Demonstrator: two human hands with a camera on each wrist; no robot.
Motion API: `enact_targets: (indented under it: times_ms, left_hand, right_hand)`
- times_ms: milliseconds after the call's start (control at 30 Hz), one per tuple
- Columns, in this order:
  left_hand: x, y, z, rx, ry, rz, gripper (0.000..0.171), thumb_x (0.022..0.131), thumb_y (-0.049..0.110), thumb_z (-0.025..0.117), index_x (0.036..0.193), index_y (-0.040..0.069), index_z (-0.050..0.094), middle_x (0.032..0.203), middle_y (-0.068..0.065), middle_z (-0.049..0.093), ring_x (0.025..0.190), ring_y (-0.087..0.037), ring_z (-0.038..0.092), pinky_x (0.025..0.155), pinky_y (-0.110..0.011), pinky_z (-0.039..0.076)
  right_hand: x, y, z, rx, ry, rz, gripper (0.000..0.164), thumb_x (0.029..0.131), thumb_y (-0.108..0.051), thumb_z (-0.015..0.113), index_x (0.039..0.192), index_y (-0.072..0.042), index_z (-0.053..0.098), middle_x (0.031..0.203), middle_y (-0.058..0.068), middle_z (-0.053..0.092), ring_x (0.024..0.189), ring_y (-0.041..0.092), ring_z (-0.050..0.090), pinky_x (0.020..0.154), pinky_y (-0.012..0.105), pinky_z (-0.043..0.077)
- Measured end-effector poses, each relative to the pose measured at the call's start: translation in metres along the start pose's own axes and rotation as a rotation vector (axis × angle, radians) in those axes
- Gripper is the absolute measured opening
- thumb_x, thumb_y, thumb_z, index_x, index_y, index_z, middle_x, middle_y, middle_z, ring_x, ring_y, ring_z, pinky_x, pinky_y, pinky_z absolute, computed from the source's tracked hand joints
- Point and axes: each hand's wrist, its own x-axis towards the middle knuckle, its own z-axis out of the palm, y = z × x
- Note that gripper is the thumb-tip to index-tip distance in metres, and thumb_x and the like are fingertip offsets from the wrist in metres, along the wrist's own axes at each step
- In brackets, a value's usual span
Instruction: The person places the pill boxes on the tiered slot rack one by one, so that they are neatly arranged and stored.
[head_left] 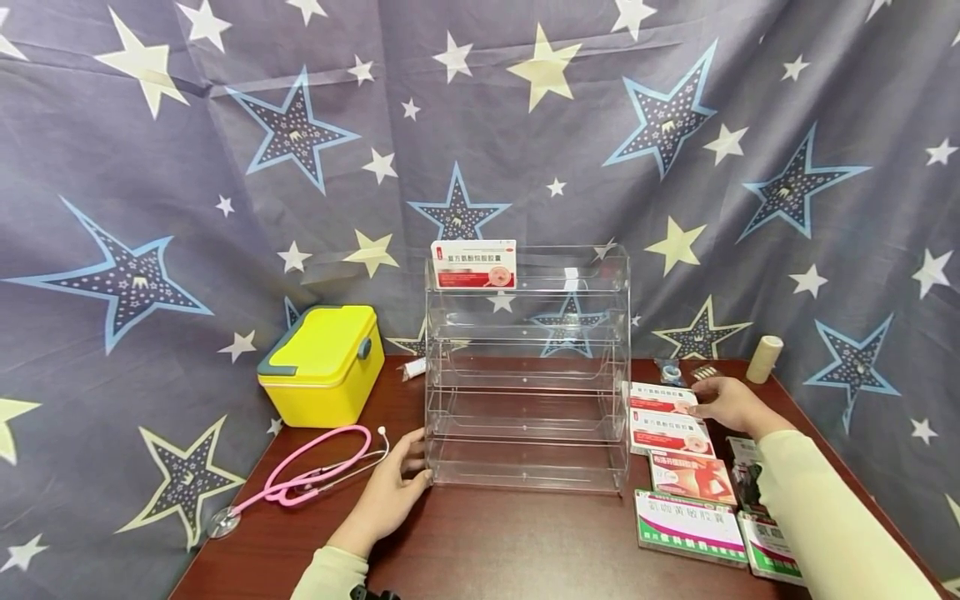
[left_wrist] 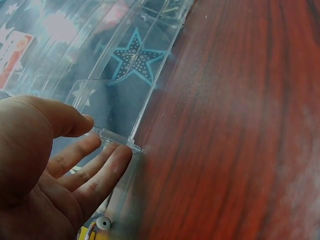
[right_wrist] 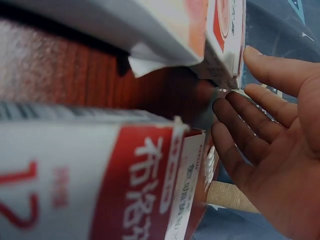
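Note:
A clear acrylic tiered rack [head_left: 525,429] stands in the middle of the table, with a red-and-white medicine box [head_left: 474,265] at the left of its top tier. My left hand [head_left: 392,490] is at the rack's lower left corner, thumb and fingers loosely extended beside its edge. At the right, my right hand [head_left: 735,406] reaches to the rear red-and-white medicine box [head_left: 660,398]. In the right wrist view, the thumb [right_wrist: 265,62] lies against that box's edge, the other fingers extended below. A similar box [head_left: 670,433] lies just in front.
Nearer on the right lie an orange-red box [head_left: 692,478], a green-and-white box [head_left: 690,529] and another green-and-white box [head_left: 771,550], partly behind the sleeve. A beige roll [head_left: 765,359] stands behind. Leftward are a yellow case [head_left: 322,367] and a pink stethoscope [head_left: 300,483].

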Motion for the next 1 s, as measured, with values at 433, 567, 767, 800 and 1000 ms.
enact_targets:
  times_ms: [433,567,767,800,1000]
  left_hand:
    - [0.0006,-0.0027,-0.0004,-0.02,-0.004,0.014,0.066,0.095,-0.012,0.067,0.153,0.015,0.049,0.135,-0.023,0.062,0.114,-0.034,0.068,0.083,-0.026,0.059]
    - [0.0006,-0.0029,-0.0005,-0.025,-0.006,0.012,0.066,0.096,-0.012,0.066,0.153,0.016,0.05,0.135,-0.022,0.062,0.114,-0.035,0.068,0.083,-0.026,0.059]
    - [0.0006,-0.0014,-0.0002,-0.027,-0.006,0.004,0.066,0.096,-0.012,0.066,0.153,0.016,0.05,0.136,-0.023,0.061,0.114,-0.035,0.068,0.083,-0.026,0.059]
    - [0.0006,-0.0011,-0.0002,-0.025,-0.006,0.002,0.066,0.096,-0.012,0.066,0.153,0.016,0.05,0.136,-0.023,0.061,0.114,-0.034,0.068,0.083,-0.026,0.059]
    - [0.0006,-0.0016,-0.0003,-0.007,0.0,-0.004,0.067,0.095,-0.012,0.067,0.153,0.017,0.05,0.134,-0.023,0.062,0.114,-0.032,0.068,0.082,-0.026,0.059]
  right_hand:
    - [0.0034,-0.0025,0.0035,-0.007,-0.008,0.019,0.055,0.089,-0.011,0.081,0.132,0.015,0.059,0.129,0.038,0.06,0.108,0.046,0.062,0.091,0.061,0.053]
    - [0.0036,-0.002,0.0043,0.0,-0.007,0.025,0.057,0.088,-0.01,0.082,0.133,0.015,0.058,0.13,0.038,0.06,0.112,0.049,0.061,0.094,0.063,0.052]
    - [0.002,-0.0041,0.0045,-0.008,0.002,0.033,0.056,0.089,-0.011,0.082,0.134,0.013,0.059,0.132,0.039,0.057,0.114,0.051,0.059,0.093,0.063,0.052]
    - [0.0019,-0.0043,0.0045,-0.008,0.004,0.029,0.056,0.089,-0.011,0.082,0.134,0.012,0.059,0.132,0.039,0.057,0.114,0.051,0.059,0.093,0.063,0.052]
    - [0.0019,-0.002,0.0054,-0.005,0.017,-0.002,0.053,0.088,-0.009,0.081,0.132,0.012,0.061,0.129,0.038,0.059,0.113,0.051,0.059,0.092,0.063,0.052]
